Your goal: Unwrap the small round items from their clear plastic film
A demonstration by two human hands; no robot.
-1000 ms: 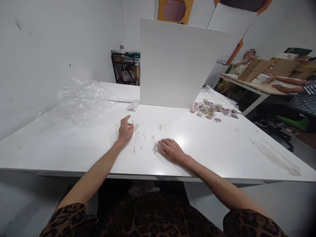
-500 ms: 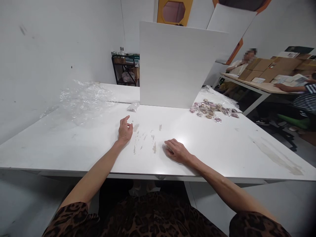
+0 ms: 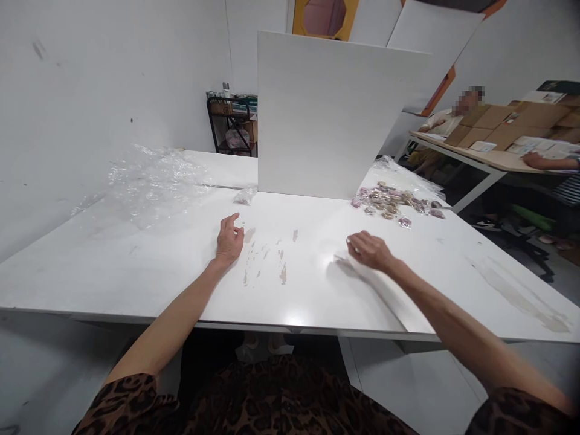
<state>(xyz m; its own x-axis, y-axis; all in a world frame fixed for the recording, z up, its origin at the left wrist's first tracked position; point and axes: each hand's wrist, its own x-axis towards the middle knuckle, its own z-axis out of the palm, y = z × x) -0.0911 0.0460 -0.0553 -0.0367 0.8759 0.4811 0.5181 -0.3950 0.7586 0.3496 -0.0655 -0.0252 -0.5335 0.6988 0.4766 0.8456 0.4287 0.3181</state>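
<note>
My left hand (image 3: 231,240) rests on the white table (image 3: 181,272), its index finger stretched forward and its thumb apart, with nothing visible in it. Just ahead of it lies a small clear plastic packet (image 3: 245,196). Raised a little over the table, right of centre, my right hand (image 3: 369,249) has its fingers curled closed. A pale, faint shape shows below its fingertips; whether the hand holds it cannot be made out. Beyond that hand is a spread of small clear-wrapped pieces (image 3: 388,202) in purple and brown.
A heap of clear plastic bags (image 3: 154,181) lies at the left by the wall. An upright white panel (image 3: 317,121) stands at the table's far side. More clear film (image 3: 403,172) lies behind the wrapped pieces. Two people sit at another table with cardboard boxes (image 3: 521,124).
My right hand has moved to the right and forward, lifting off the table. My left hand stays where it was. The view has shifted slightly.
</note>
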